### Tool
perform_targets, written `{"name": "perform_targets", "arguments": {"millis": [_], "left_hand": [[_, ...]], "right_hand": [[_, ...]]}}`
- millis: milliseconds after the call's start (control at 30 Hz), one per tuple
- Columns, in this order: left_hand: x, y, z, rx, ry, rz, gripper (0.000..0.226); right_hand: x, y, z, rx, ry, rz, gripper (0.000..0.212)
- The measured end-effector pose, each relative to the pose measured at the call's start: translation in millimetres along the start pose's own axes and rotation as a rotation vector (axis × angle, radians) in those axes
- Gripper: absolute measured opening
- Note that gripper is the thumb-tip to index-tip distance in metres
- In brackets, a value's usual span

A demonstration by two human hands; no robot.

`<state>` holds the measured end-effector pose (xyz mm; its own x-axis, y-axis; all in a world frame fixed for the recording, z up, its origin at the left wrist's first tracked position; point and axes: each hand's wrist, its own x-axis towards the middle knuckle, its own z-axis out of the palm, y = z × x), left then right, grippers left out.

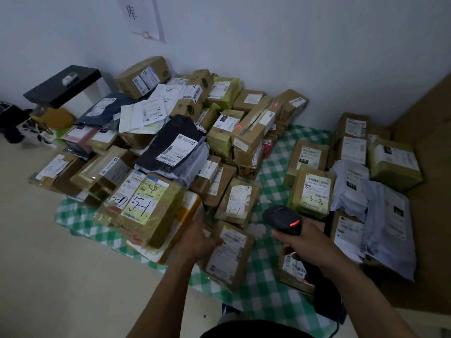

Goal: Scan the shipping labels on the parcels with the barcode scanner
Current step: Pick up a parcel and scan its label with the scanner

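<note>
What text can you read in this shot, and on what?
"库": wall sheet; the character above it is cut off.
"5-1", handwritten: left box.
"1-1", handwritten, likely: middle box.
"3-3", handwritten: right box, beyond the scanner.
"231": black tag, on the box behind that.
Printed labels: too small or blurred to read.

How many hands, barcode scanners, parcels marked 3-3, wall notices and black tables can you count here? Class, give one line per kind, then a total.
Hands: 2 (left hand, right hand)
Barcode scanner: 1
Parcel marked 3-3: 1
Wall notice: 1
Black table: 1
Total: 6
</note>
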<state>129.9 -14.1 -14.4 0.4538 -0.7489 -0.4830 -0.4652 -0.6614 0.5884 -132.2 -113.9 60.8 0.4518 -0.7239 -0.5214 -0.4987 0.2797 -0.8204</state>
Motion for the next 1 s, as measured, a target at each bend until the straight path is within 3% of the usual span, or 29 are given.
{"name": "perform_targets", "arguments": {"millis": [133, 300, 433, 600, 767, 833, 1000], "left_hand": [[-15.0, -11.1, 27.8, 0.018, -0.050, -0.035, 0.031], [2.5, -68.7, 84.5, -0.125, -0.015, -0.028, 0.077], [-27.8, -39.6, 74.8, -0.227, 0.011, -0.034, 0.042], [-36.3, -33.0, 80.4, -0.333, -0.015, -0.040, 0.041], [-46.4, -20.0, 73.1, -0.584, -0.114, -0.062, 0.034], [-47.3, -9.9, 64.0, -0.685, -0.186, -0.039, 0.043], [-34.9, 23.4, 38.6, -0.669, -0.303, 0.136, 0.079]], "right_hand": [[0.7, 6.0, 7.8, -0.014, -0.020, 0.004, 0.025], [4.2, 17.0, 24.5, -0.032, -0.061, 0.054, 0.021], [13.6, 30.9, 48.1, 0.011, -0.087, 0.129, 0.025], [23.7, 41.8, 71.6, 0.016, -0.116, 0.201, 0.020], [21.9, 35.2, 52.9, 0.061, -0.068, 0.166, 0.023], [20.1, 28.2, 37.0, 0.076, -0.003, 0.105, 0.023], [12.2, -0.6, -1.6, 0.136, 0.086, -0.017, 0.023]]}}
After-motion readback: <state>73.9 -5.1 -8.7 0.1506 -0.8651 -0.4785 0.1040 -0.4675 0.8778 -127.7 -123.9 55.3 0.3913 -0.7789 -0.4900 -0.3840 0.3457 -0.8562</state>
